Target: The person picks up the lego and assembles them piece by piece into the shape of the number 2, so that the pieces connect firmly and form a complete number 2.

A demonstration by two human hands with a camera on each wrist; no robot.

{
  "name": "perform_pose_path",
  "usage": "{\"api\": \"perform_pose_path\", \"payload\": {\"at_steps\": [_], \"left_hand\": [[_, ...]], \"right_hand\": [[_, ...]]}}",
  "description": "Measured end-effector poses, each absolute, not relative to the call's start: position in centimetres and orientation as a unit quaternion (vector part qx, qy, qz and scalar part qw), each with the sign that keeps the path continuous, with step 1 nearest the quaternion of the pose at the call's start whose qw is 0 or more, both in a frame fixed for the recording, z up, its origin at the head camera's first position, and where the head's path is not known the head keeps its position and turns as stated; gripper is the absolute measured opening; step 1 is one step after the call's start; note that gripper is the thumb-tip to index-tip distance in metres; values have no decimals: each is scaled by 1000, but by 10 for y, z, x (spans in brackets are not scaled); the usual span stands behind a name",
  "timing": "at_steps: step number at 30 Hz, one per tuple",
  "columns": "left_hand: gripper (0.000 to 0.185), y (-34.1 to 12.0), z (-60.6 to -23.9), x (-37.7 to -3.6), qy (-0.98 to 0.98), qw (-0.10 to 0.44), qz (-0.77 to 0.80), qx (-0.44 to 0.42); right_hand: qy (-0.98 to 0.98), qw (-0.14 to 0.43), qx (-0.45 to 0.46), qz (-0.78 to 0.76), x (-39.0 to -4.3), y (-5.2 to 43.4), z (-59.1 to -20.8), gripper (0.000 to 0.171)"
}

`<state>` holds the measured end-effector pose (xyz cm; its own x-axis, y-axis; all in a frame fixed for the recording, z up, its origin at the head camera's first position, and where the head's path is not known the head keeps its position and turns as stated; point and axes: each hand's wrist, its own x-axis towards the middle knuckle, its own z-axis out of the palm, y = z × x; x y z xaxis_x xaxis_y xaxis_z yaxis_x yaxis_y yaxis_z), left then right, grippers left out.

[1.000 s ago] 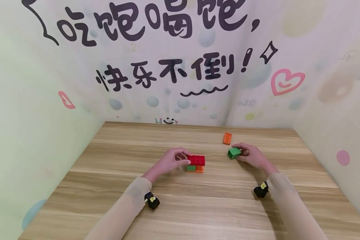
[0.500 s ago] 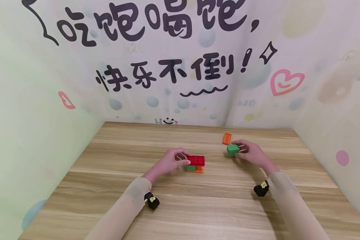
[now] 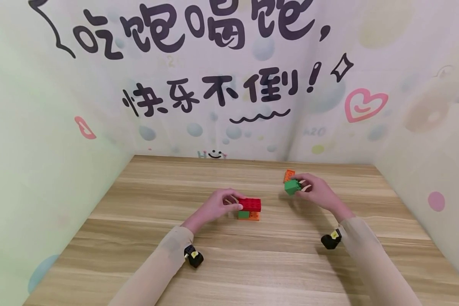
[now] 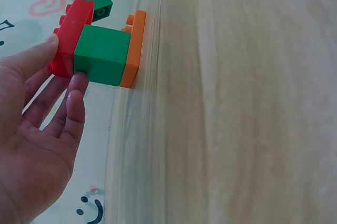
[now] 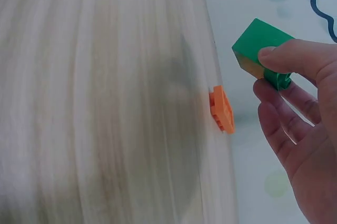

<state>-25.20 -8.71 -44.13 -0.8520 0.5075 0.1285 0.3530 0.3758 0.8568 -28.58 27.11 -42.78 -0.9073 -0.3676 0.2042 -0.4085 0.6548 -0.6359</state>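
My left hand (image 3: 219,206) pinches a red toy building brick (image 3: 250,204), thumb on its studded top. The red brick sits on a green brick (image 4: 102,56), which stands at one end of an orange plate brick (image 4: 134,50); the other end shows bare studs under the red overhang. To the right, my right hand (image 3: 318,193) holds a second green brick (image 3: 292,187) above the table between thumb and fingers, tilted, its studs toward the hand. Behind that brick lies a loose orange brick (image 5: 223,111), hollow side up, partly hidden in the head view.
The wood-grain table (image 3: 229,272) meets a printed backdrop (image 3: 214,140) at its far edge, with pale walls on both sides. A small black camera (image 3: 193,256) sits on the left wrist and another black camera (image 3: 331,239) on the right wrist.
My right hand has lifted the green brick and shifted it slightly left and away, turning it so that its studs show; it now covers part of the loose orange brick. My left hand stays put.
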Motion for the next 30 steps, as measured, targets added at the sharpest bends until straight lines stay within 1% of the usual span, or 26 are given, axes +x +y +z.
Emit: {"api": "perform_pose_path", "payload": {"at_steps": [9, 15, 21, 30], "left_hand": [[29, -87, -440, -249, 825, 76, 495, 263], [26, -87, -445, -251, 830, 59, 487, 267], [25, -87, -445, -251, 827, 49, 491, 270], [29, -85, -446, -250, 819, 58, 506, 262]], "right_hand": [[-904, 57, 221, 361, -281, 257, -418, 47], [-893, 87, 237, 372, -278, 248, -414, 46], [-890, 77, 241, 379, -274, 238, -408, 45], [-888, 80, 255, 375, -269, 226, -401, 44]]}}
